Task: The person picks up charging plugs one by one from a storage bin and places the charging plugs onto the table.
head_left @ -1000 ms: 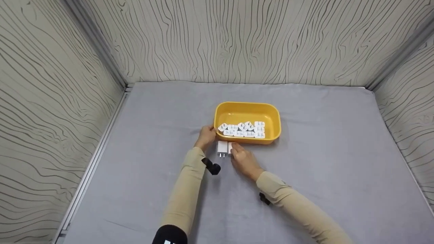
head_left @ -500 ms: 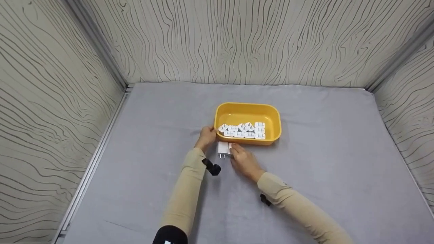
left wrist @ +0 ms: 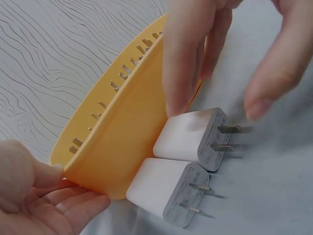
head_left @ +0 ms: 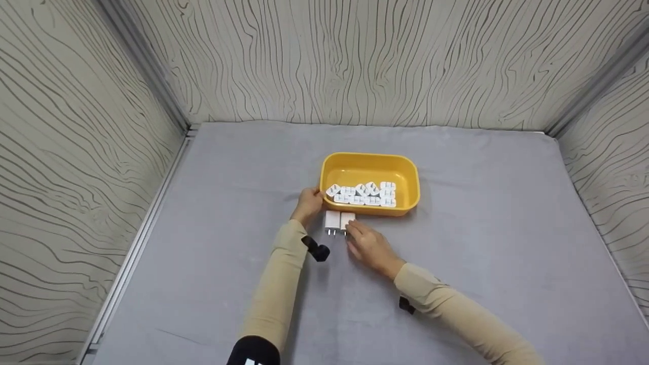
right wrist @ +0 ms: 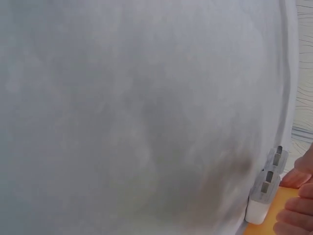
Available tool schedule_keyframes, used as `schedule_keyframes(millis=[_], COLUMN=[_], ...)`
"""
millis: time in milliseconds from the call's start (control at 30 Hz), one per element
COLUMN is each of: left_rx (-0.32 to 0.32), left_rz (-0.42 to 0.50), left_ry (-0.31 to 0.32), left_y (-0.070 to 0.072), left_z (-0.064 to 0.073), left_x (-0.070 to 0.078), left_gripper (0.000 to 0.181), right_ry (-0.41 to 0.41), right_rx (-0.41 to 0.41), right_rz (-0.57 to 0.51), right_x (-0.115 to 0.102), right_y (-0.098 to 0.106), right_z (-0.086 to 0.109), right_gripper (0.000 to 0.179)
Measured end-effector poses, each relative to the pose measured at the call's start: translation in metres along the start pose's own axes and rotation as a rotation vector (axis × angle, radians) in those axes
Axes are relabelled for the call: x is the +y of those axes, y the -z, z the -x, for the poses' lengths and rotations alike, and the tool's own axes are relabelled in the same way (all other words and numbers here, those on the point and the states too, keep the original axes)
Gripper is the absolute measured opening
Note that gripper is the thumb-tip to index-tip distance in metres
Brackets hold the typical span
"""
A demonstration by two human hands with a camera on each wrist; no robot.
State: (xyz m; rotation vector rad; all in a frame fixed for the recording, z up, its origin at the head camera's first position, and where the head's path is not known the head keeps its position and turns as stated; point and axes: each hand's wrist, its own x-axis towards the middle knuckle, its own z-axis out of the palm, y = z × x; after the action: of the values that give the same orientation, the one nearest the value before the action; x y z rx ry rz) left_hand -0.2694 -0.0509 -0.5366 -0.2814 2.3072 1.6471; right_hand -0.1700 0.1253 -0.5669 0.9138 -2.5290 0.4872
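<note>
My left hand (head_left: 308,204) grips the near left corner of a yellow bin (head_left: 355,175), thumb at the rim and fingers against the side in the left wrist view. Several white wall chargers (head_left: 372,201) stand prongs up inside, along its near side. Two more, a left charger (left wrist: 164,188) and a right charger (left wrist: 190,137), lie side by side on the cloth against the bin's front, prongs toward me. Over the right one is my right hand (head_left: 372,247), its thumb spread well away from the fingers. One fingertip is right at that charger's top edge.
Grey cloth (head_left: 481,213) covers the table, slightly creased. Wood-grain-patterned panels (head_left: 355,61) rise behind and at both sides, with metal rails along the corners. A black wrist camera mount (head_left: 317,248) sticks out from the left sleeve.
My right hand has drawn slightly back toward me and right, uncovering more of the right charger. My left hand and the bin hold their place.
</note>
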Motion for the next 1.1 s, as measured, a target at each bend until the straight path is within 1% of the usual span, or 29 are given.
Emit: schedule_keyframes(millis=[133,333,500,733,833,967,1100], left_rx=[-0.013,-0.020,-0.025,-0.017,-0.020,-0.019,-0.018], left_rz=[0.020,0.036,0.062,0.038,0.043,0.048,0.043], left_ry=[0.016,0.032,0.030,0.025,0.030,0.031,0.027], left_y=[0.001,0.001,0.002,0.002,0.002,0.002,0.002], left_z=[0.004,0.005,0.004,0.002,0.003,0.004,0.004], left_x=[0.003,0.003,0.003,0.001,0.002,0.002,0.002], left_gripper=[0.040,0.040,0.040,0.040,0.041,0.041,0.040], right_ry=[-0.033,-0.047,-0.093,-0.149,-0.168,-0.177,-0.167], right_rx=[0.022,0.080,0.090,0.096,0.106,0.146,0.197], right_rz=[-0.026,-0.067,-0.083,-0.098,-0.100,-0.106,-0.098], right_x=[0.003,0.005,0.008,0.016,0.018,0.023,0.028], right_y=[0.005,0.011,0.015,0.025,0.030,0.036,0.041], right_z=[0.003,0.010,0.014,0.016,0.017,0.017,0.016], right_gripper=[0.038,0.038,0.036,0.032,0.030,0.027,0.026])
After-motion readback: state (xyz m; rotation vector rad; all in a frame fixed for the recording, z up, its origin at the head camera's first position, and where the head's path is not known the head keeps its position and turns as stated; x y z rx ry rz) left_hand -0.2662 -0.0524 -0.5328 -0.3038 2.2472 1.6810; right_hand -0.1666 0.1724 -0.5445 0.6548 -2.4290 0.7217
